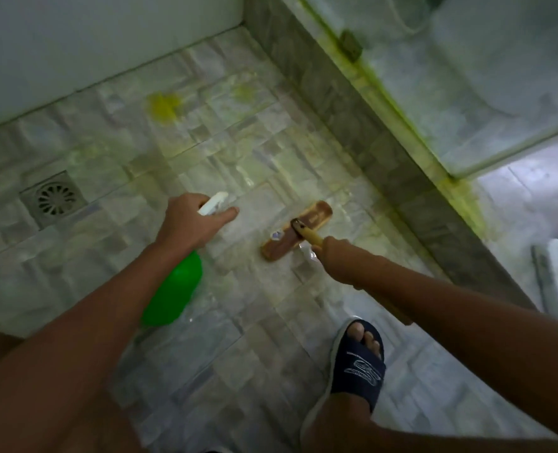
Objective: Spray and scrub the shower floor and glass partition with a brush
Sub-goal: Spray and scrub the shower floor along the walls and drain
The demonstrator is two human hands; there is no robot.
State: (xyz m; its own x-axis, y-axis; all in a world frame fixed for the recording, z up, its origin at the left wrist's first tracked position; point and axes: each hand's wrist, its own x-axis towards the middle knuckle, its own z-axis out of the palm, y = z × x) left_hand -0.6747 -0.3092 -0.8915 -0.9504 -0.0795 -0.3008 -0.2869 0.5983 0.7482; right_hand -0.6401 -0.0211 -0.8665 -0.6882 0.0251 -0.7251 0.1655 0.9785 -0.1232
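While your left hand (192, 220) curls round the white trigger head of the green spray bottle (173, 295) at centre frame, the bottle's body hangs below your wrist, toward the lower left, with the nozzle pointing up and right over the shower floor (205, 152). Your right hand (336, 259) clenches the yellow handle of the brush (297, 228), just right of centre; the brown brush head lies flat on the tiles directly above that hand in the frame, set diagonally, its upper end toward the raised grey curb (353, 109). Brush head and spray nozzle are near each other but apart. The curb runs diagonally from top centre to the right edge, with the glass partition (467, 93) standing on it, green-stained along its base. A white wall (91, 37) bounds the floor at upper left. A square drain (53, 199) sits at the left, well apart from the brush. A yellow splotch (165, 106) marks the tiles above centre. Your slippered foot (356, 361) stands at lower right, below the brush. Open tile lies between brush, wall and drain.
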